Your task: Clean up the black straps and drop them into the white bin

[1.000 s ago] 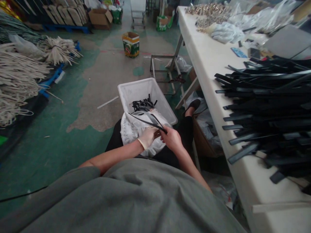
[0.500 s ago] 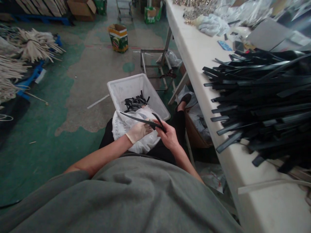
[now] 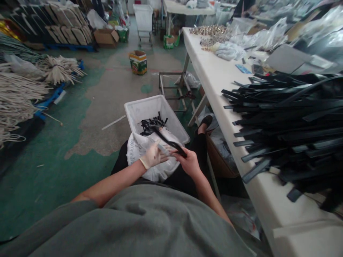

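Note:
My right hand (image 3: 189, 161), bare, is closed on a black strap (image 3: 167, 140) over my lap. The strap runs forward and left from my fingers, towards the white bin. Just left of it, my left hand (image 3: 153, 156) wears a pale glove, its fingers spread near a light, blurred part of the strap; no firm grip shows. A white sack (image 3: 135, 145) lies under both hands, over the near side of the white bin (image 3: 171, 123). Inside the bin lies a tangle of short black straps (image 3: 152, 125).
On the right, a long white table (image 3: 207, 71) carries a large pile of black straps (image 3: 289, 121), plastic bags and metal parts. A metal frame (image 3: 173, 87) stands beyond the bin. Bundles of pale cord (image 3: 21, 96) lie at the left.
The view has tilted up, so everything sits lower in the picture. The strap in my right hand has swung; it now points more forward, and my left hand's fingers have spread.

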The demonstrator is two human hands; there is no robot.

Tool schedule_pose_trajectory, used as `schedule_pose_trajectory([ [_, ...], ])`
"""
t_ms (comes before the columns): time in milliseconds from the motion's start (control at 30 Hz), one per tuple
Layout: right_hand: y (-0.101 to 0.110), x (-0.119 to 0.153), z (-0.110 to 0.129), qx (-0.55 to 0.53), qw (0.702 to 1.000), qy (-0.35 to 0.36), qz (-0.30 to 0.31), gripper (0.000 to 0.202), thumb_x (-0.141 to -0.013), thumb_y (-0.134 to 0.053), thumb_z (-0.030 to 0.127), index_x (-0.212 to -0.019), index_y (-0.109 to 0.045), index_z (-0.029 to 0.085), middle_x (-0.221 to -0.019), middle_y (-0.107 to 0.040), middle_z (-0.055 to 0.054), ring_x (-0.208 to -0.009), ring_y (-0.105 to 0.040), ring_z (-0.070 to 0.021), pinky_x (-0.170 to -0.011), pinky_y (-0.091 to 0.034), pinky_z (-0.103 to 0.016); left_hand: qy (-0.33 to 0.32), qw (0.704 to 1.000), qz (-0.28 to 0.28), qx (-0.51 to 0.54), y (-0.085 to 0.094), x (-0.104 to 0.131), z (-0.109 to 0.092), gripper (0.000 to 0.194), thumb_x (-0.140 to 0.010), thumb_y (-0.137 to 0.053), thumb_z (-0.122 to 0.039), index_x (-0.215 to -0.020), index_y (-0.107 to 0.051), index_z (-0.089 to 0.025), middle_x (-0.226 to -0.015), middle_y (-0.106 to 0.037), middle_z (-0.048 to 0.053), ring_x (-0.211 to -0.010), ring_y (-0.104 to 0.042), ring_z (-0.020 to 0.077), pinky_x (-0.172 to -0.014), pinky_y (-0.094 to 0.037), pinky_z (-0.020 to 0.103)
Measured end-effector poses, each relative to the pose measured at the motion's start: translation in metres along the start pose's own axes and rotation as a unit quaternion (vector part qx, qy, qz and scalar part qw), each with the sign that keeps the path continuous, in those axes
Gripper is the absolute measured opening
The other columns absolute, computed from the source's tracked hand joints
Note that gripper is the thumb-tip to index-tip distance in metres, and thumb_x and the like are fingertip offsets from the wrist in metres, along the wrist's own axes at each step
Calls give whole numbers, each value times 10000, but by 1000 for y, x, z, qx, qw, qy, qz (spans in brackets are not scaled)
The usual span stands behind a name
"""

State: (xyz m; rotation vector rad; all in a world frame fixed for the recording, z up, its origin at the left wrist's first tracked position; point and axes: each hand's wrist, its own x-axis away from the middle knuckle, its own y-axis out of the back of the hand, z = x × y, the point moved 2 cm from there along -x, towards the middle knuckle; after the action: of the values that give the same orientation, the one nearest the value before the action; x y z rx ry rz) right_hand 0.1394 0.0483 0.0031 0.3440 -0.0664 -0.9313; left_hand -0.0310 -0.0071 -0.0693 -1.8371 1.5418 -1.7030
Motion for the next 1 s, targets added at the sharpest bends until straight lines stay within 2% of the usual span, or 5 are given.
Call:
schedule_pose_trajectory([
  [167,44,59,23,-207,962,-99,148,195,-797,-703,363,-786,-693,168,-661,-704,-41,-553,-614,-147,-542,-498,-244,-126,976,-126,124,14,-6,-74,510,-997,-367,-494,-1150,-602,-68,-802,-716,140,-669,-705,217,-594,-571,311],
  [300,65,87,6,-245,957,-126,93,306,-837,-672,459,-743,-652,168,-591,-654,-38,-528,-580,-139,-519,-466,-237,-272,938,-140,165,5,3,-113,307,-1013,-405,-274,-1184,-599,-109,-683,-681,46,-562,-666,132,-524,-518,210],
  [500,49,43,-4,-205,968,-147,5,319,-847,-660,460,-897,-735,154,-828,-697,-61,-539,-519,-96,-510,-444,-232,-269,959,-17,-83,-17,20,-72,316,-880,-662,-252,-1183,-654,-164,-832,-725,68,-617,-666,129,-523,-477,194],
  [733,49,-49,10,-209,975,-69,-36,354,-720,-730,483,-883,-762,171,-1001,-706,-60,-534,-442,-64,-468,-465,-212,-158,920,98,-345,-8,32,-18,476,-819,-715,-451,-1189,-679,-153,-942,-733,108,-716,-668,162,-599,-454,226],
  [1000,28,-54,42,-128,992,-3,24,290,-745,-704,433,-841,-777,169,-866,-725,-50,-660,-580,-130,-521,-484,-220,-183,867,120,-447,-16,45,-13,478,-815,-678,-520,-1137,-696,-167,-1074,-720,111,-1013,-651,248,-921,-469,349],
])
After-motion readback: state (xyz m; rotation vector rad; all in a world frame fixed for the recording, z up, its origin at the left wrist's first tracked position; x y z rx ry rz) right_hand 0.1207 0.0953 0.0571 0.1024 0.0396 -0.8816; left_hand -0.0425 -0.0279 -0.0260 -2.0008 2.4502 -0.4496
